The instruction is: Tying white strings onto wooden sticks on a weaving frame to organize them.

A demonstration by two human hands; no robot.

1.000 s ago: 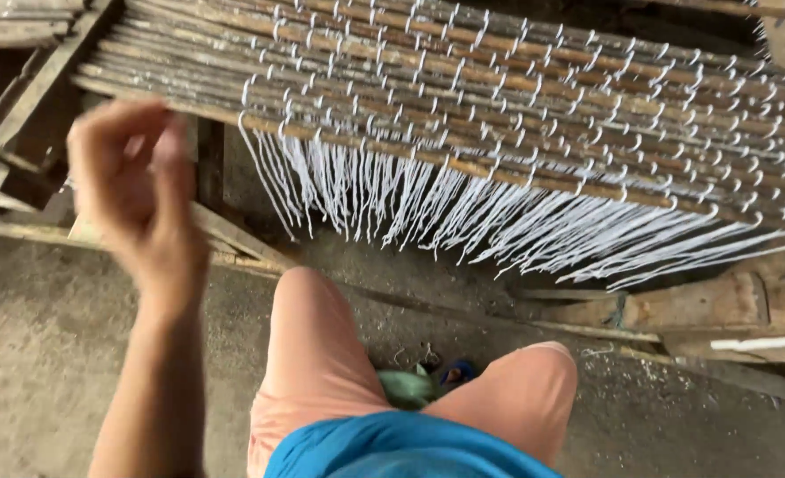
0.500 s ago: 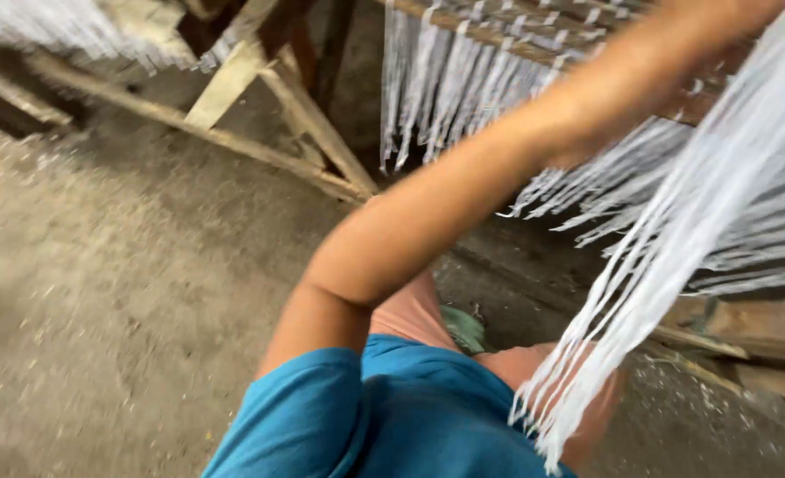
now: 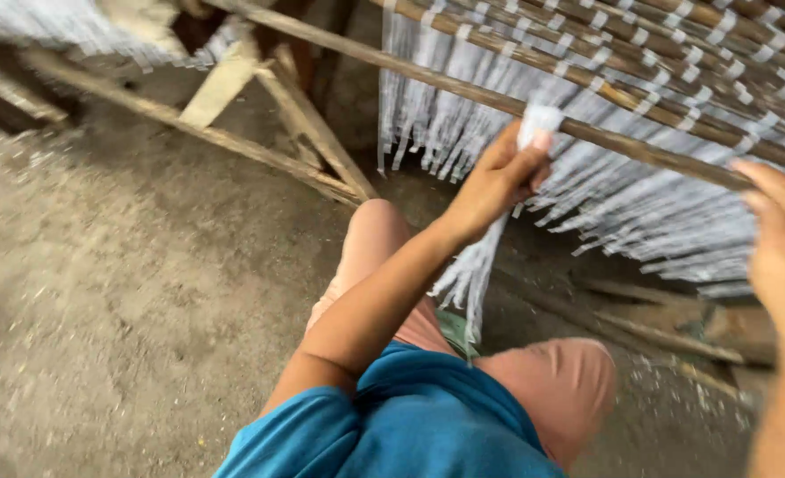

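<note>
Against the front pole (image 3: 463, 87), my left hand (image 3: 497, 181) pinches a bunch of white strands (image 3: 479, 265); my right hand (image 3: 782, 239) hovers open, empty. Loose grip could drop them.

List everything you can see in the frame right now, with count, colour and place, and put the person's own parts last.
wooden poles: many, brown, rack across the top right
hanging strands: many, white, draped over the poles
strand bundle: one, white, hanging down from the left hand
wooden frame: one, pale brown, slanted beams at upper left
planks: a few, brown, on the ground at right
ground: grey-brown, gritty, left half
shirt: one, blue, bottom centre
shorts: one pair, salmon pink, over the knees
left hand: fingers pinched on the strand bundle at a pole
right hand: fingers spread, at the right edge by the poles
</note>
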